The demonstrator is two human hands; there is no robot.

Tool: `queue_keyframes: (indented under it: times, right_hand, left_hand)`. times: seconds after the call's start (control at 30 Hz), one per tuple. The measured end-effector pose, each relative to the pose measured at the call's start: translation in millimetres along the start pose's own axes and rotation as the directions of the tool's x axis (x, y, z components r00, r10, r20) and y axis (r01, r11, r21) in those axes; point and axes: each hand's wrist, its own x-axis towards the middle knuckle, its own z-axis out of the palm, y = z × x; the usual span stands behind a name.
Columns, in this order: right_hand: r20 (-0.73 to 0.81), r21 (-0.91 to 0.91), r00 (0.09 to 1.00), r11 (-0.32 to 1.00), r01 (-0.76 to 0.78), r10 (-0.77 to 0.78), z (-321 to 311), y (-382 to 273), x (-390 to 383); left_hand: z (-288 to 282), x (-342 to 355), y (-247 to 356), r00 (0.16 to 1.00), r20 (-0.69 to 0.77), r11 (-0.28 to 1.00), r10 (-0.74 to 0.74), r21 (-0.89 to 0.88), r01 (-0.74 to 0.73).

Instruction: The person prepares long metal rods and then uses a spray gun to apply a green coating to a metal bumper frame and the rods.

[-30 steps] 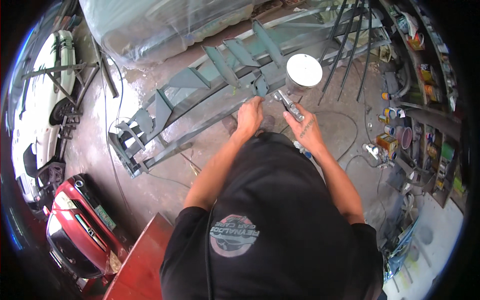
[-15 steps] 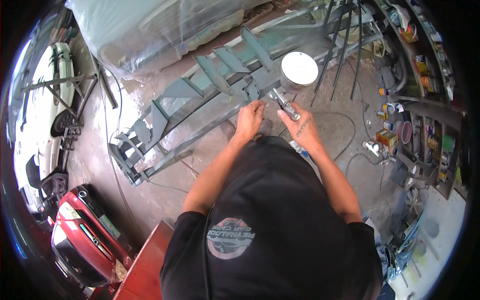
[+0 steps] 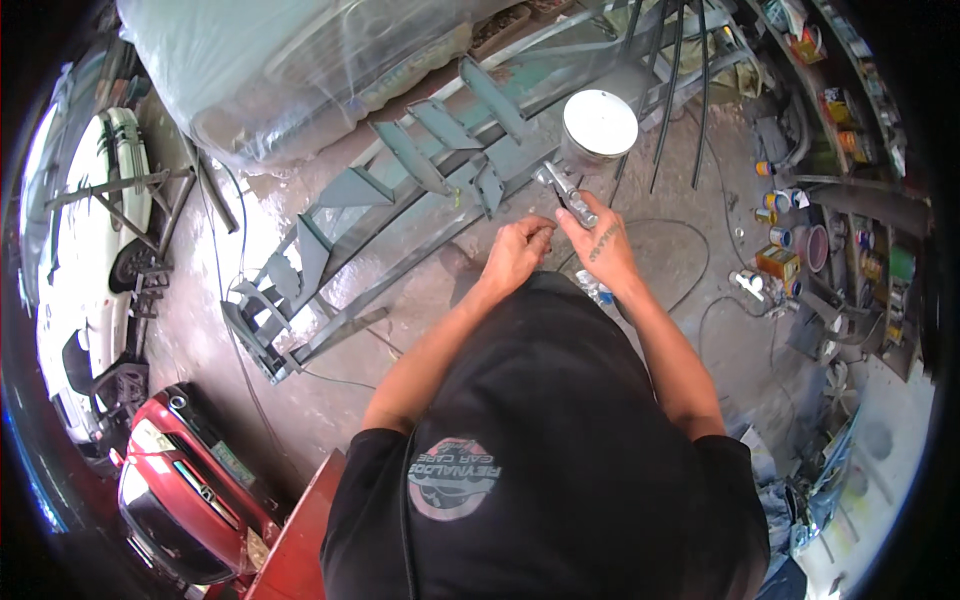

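My right hand (image 3: pixel 598 245) is wrapped round the handle of a silver spray gun (image 3: pixel 570 195). A cup (image 3: pixel 592 160) with a round white lid (image 3: pixel 601 122) stands on top of the gun. My left hand (image 3: pixel 519 250) is closed, its fingers curled together just left of the gun and apart from it; whether anything is in them is hidden. Beyond both hands lies a long grey metal frame (image 3: pixel 370 235), running from the lower left to the upper right. Several upright grey plates and brackets (image 3: pixel 410 157) stick out from it.
A vehicle under clear plastic sheeting (image 3: pixel 290 75) stands behind the frame. Black rods (image 3: pixel 663 100) hang at the upper right. Cans (image 3: pixel 780 237) and shelves (image 3: pixel 868 190) line the right. A hose (image 3: pixel 705 270) curves over the floor. A white bumper (image 3: pixel 90 265) and a red car part (image 3: pixel 190 485) are left.
The view has shifted slightly, so the frame sits farther left. My left hand has come a little nearer to my right hand. The spray gun stays in my right hand.
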Motion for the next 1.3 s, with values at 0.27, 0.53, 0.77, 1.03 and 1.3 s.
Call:
queue_keyframes:
  times: [0.27,0.53,0.77,1.03,1.3]
  right_hand:
    - [0.081,0.095,0.996,0.995,-0.041,0.033,-9.4,1.4,-4.7]
    - [0.135,0.070,0.991,0.998,-0.008,-0.001,-19.7,8.4,-10.2]
    - [0.242,0.005,0.970,1.000,-0.028,0.026,-27.8,2.1,-17.9]
    - [0.234,0.019,0.968,0.996,0.087,-0.089,-20.4,1.9,-36.0]
    - [0.311,-0.086,0.950,0.996,0.014,0.014,-26.6,-27.5,-56.6]
  left_hand:
    - [9.0,-5.0,8.8,0.997,0.070,0.996,0.043,-0.077,-0.038]
    - [18.5,-8.1,-3.7,0.998,0.054,0.990,0.013,-0.143,-0.005]
    - [-5.7,-29.7,36.3,0.874,-0.308,0.923,0.377,0.205,-0.326]
    - [-8.5,-42.3,70.2,0.774,-0.101,0.757,0.625,0.323,-0.568]
    - [-26.2,-59.3,72.0,0.767,0.014,0.738,0.641,0.261,-0.622]
